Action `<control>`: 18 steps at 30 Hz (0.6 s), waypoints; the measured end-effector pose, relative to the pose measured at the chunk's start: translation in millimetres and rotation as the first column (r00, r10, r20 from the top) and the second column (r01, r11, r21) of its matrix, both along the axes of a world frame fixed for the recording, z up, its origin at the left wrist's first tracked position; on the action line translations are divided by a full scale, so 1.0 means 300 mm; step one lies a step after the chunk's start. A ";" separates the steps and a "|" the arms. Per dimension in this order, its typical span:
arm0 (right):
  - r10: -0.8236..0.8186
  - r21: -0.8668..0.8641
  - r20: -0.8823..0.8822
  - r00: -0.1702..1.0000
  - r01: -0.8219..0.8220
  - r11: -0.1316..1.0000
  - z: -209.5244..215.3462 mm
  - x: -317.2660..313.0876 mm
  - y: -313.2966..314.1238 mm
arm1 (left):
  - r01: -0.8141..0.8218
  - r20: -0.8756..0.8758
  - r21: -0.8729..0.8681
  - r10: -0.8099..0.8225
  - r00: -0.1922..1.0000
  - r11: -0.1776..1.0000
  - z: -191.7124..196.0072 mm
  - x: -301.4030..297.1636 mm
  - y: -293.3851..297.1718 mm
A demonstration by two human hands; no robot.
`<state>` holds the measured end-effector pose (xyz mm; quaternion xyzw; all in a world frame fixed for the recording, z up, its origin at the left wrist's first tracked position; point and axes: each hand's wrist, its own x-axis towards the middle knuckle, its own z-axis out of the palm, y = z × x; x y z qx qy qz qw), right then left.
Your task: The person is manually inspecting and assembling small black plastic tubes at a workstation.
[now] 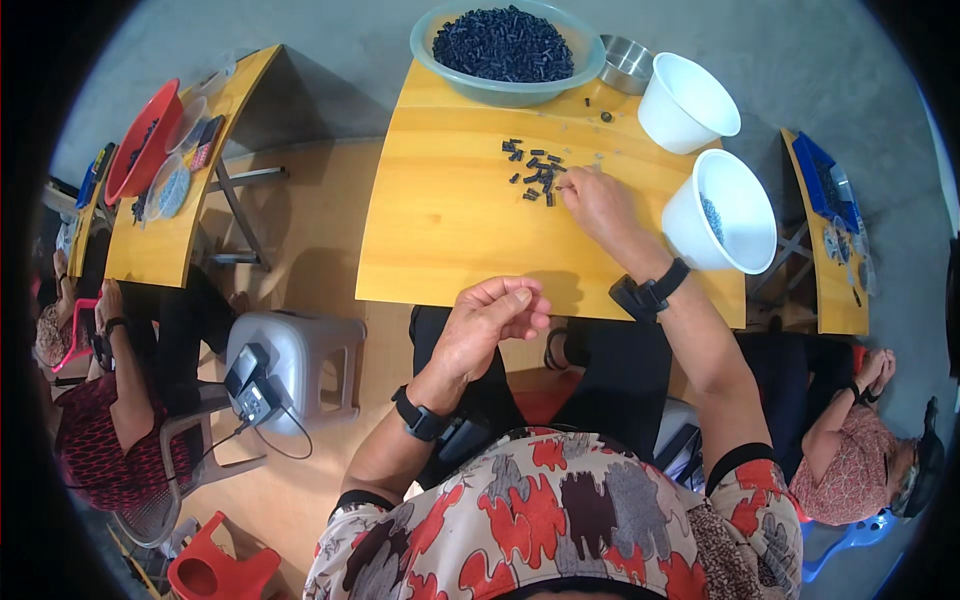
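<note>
Small black cylindrical pieces (541,168) lie scattered on the yellow wooden table (430,210). At their right edge my right hand (597,205) has its fingertips pinched together among them; whether a piece is between them is too small to tell. My left hand (497,315) hovers at the table's near edge, thumb pressed to curled fingers, and whatever it holds is hidden. A large pale basin (432,62) heaped with black pieces (503,45) stands at the far side. To the right, a white tub (757,235) contains small light-blue bits (712,216).
Another white tub (690,105) and a round metal bowl (627,65) stand beyond my right hand. A grey stool (310,350) with small devices is on the left. People sit at side tables, left and right. A red stool (222,570) stands at lower left.
</note>
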<state>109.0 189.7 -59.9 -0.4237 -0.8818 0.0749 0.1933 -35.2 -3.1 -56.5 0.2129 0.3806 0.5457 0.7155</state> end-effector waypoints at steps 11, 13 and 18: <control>0.292 0.121 -0.186 0.938 -0.274 0.954 0.117 0.116 -0.351 | -0.062 -0.100 0.037 0.065 0.993 0.997 0.004 0.053 0.017; 0.294 0.143 -0.206 0.933 -0.268 0.953 0.110 0.130 -0.371 | -0.039 -0.108 0.035 0.042 0.993 0.999 -0.009 0.068 0.021; 0.280 0.101 -0.414 0.866 -0.262 0.960 0.141 0.141 -0.409 | -0.041 -0.044 0.156 0.048 0.998 0.987 -0.005 0.092 0.003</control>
